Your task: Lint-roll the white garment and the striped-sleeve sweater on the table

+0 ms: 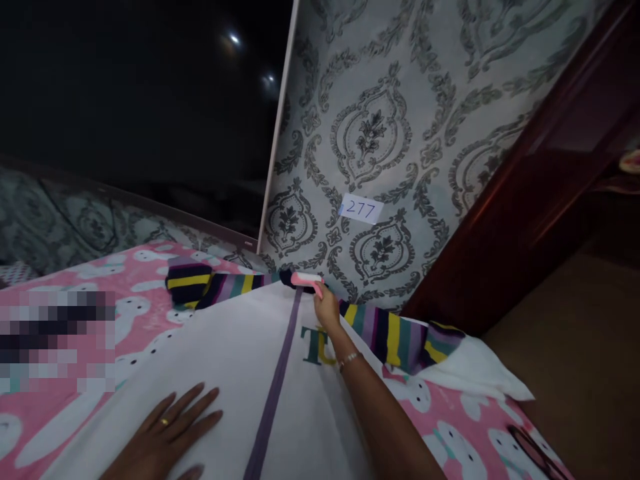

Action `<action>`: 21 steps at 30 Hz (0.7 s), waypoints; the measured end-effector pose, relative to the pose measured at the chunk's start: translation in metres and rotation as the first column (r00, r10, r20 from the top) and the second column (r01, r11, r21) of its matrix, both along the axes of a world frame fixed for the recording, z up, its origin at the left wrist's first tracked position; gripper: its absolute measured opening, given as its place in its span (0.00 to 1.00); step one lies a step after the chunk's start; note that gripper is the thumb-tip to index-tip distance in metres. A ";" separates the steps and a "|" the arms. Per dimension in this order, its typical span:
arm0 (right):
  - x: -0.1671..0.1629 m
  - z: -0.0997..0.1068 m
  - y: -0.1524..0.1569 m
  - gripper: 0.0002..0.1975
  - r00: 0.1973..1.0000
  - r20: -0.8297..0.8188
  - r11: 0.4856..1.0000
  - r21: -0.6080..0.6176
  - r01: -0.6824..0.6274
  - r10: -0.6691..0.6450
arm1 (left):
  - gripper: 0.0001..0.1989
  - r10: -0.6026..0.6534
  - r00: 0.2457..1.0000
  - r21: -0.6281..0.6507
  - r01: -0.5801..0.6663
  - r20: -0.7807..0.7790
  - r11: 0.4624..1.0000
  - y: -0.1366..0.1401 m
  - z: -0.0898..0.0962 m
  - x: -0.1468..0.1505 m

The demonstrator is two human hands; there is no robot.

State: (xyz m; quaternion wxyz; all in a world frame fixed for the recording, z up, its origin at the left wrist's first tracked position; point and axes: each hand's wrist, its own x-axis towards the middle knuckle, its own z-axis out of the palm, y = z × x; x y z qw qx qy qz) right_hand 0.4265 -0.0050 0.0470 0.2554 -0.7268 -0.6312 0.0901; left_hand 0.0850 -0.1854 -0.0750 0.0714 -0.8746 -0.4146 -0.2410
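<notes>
A white garment [225, 360] with a purple strip down its middle lies spread out, its striped sleeves [390, 333] reaching to both sides. Dark green and yellow letters [313, 345] mark its right half. My left hand [173, 427], a ring on one finger, rests flat on the white cloth with fingers spread. Near the garment's collar, my right hand [327, 308] is closed around the handle of a pink-and-white lint roller [306, 280]. Its head lies across the top of the purple strip; whether it presses on the cloth I cannot tell.
The garment lies on a pink blanket [453, 450] with white rabbit figures. A large dark screen [140, 100] stands at the back left. Behind is patterned wallpaper [373, 133] with a paper label [361, 208] reading 277. Dark red wood [500, 200] slants down at right.
</notes>
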 end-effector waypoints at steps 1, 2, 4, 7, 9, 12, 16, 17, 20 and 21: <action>0.001 -0.001 -0.011 0.27 0.999 0.004 0.999 0.003 -0.039 0.039 | 0.32 -0.002 1.000 0.000 0.002 -0.024 1.000 -0.001 0.002 -0.002; 0.001 -0.003 -0.025 0.26 0.995 0.013 0.995 -0.003 -0.096 0.096 | 0.33 -0.003 0.999 -0.001 0.003 -0.049 1.000 -0.001 0.004 -0.003; 0.000 -0.011 -0.052 0.25 0.971 0.049 0.972 -0.036 -0.232 0.234 | 0.34 0.003 0.996 -0.007 -0.003 -0.090 1.000 -0.003 0.008 -0.006; -0.006 -0.021 -0.076 0.25 0.935 0.124 0.943 -0.087 -0.322 0.331 | 0.34 -0.010 0.992 -0.036 0.005 -0.126 0.999 -0.006 0.015 -0.005; -0.016 -0.021 -0.068 0.26 0.940 0.139 0.949 -0.108 -0.297 0.311 | 0.34 -0.001 0.994 -0.076 -0.007 -0.110 0.997 -0.008 0.020 -0.003; -0.046 -0.012 -0.028 0.26 0.951 0.116 0.955 -0.108 -0.275 0.287 | 0.33 0.001 0.997 -0.148 -0.012 -0.073 0.989 -0.011 0.031 0.001; -0.091 -0.001 0.026 0.27 0.955 0.092 0.959 -0.060 -0.277 0.282 | 0.32 0.008 1.000 -0.175 -0.013 -0.030 0.984 -0.015 0.046 0.007; -0.097 0.001 0.035 0.28 0.955 0.082 0.959 -0.050 -0.280 0.284 | 0.32 0.012 1.000 -0.165 -0.017 -0.027 0.986 -0.016 0.048 0.008; -0.098 0.005 0.044 0.26 0.957 0.045 0.958 -0.026 -0.287 0.288 | 0.32 0.013 0.999 -0.125 -0.019 -0.043 0.992 -0.019 0.050 0.009; -0.093 0.005 0.042 0.25 0.960 0.035 0.960 -0.014 -0.279 0.279 | 0.31 0.011 0.998 -0.114 -0.017 -0.055 0.993 -0.019 0.049 0.009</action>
